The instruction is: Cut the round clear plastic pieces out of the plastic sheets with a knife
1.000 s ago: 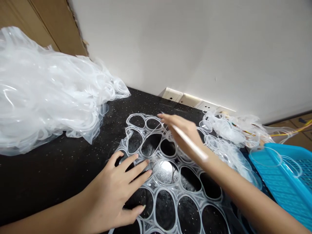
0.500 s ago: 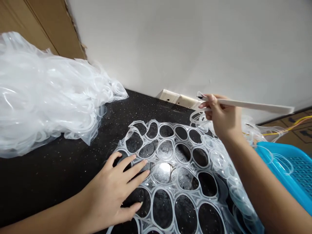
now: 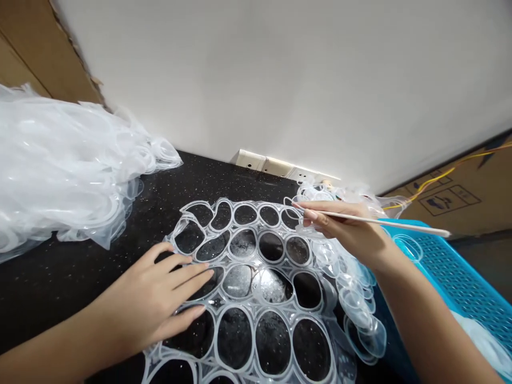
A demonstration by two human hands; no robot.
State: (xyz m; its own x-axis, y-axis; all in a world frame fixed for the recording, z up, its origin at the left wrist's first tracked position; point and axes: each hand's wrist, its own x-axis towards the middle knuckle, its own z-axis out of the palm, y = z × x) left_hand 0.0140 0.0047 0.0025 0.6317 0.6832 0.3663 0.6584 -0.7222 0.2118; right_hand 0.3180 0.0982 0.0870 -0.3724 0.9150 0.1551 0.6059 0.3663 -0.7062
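A clear plastic sheet (image 3: 255, 308) full of oval, white-edged holes lies on a speckled black tabletop (image 3: 96, 282). My left hand (image 3: 156, 298) rests on the sheet's left side with its fingers spread. Near the far right corner of the sheet, my right hand (image 3: 344, 226) grips a thin white stick-like tool (image 3: 408, 226). Its back end points right; my fingers partly cover the front tip. A thin clear loop shows by those fingertips; whether it is held, I cannot tell. Loose clear rings (image 3: 360, 306) are heaped along the sheet's right edge, below my right hand.
A large bundle of clear plastic sheets (image 3: 60, 165) lies at the left. Wall sockets (image 3: 276, 166) line the base of the grey wall (image 3: 256, 80). A blue basket (image 3: 472, 282) stands at the right, near a yellow cable (image 3: 436, 181) and a cardboard box (image 3: 460, 205).
My right hand has come down with the white tool, from above the heap of rings to the sheet's far right corner. My left hand stays on the sheet. The view has shifted right.
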